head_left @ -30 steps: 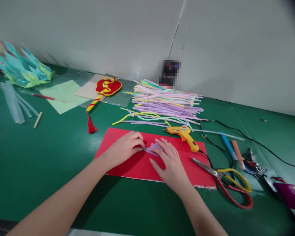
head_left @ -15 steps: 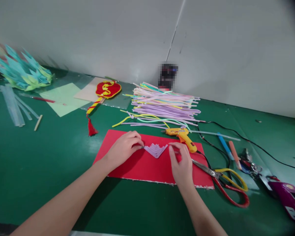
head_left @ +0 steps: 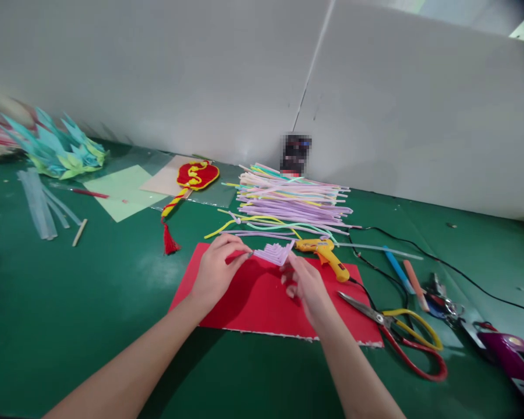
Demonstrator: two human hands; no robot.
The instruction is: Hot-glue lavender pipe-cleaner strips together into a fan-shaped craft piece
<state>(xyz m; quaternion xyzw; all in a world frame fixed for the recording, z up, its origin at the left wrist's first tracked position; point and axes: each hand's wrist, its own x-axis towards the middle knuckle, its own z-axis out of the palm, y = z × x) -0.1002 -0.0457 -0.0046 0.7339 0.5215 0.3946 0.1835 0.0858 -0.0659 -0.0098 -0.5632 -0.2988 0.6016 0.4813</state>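
Note:
A small purple piece of nested V-shaped pipe cleaners [head_left: 274,254] is held up just over a red board [head_left: 253,305]. My left hand [head_left: 218,266] pinches its left tip between thumb and fingers. At the right end, my right hand [head_left: 304,285] grips the piece with its fingers curled below; the exact contact is partly hidden. A yellow glue gun [head_left: 325,251] lies close beyond my right hand, its nozzle towards the piece. Scissors [head_left: 379,318] with yellow and red handles lie partly on the board's right edge.
A pile of coloured pipe cleaners [head_left: 292,203] lies behind the board. To the left are a red-and-yellow fan with tassel [head_left: 197,176], green paper [head_left: 124,192] and a turquoise folded-paper object [head_left: 65,154]. Markers [head_left: 414,285], keys [head_left: 448,305] and a black cable [head_left: 454,270] occupy the right.
The purple piece has been raised and tilted off the board. My right hand has turned, its fingers now under the right end. The camera view has shifted slightly upward.

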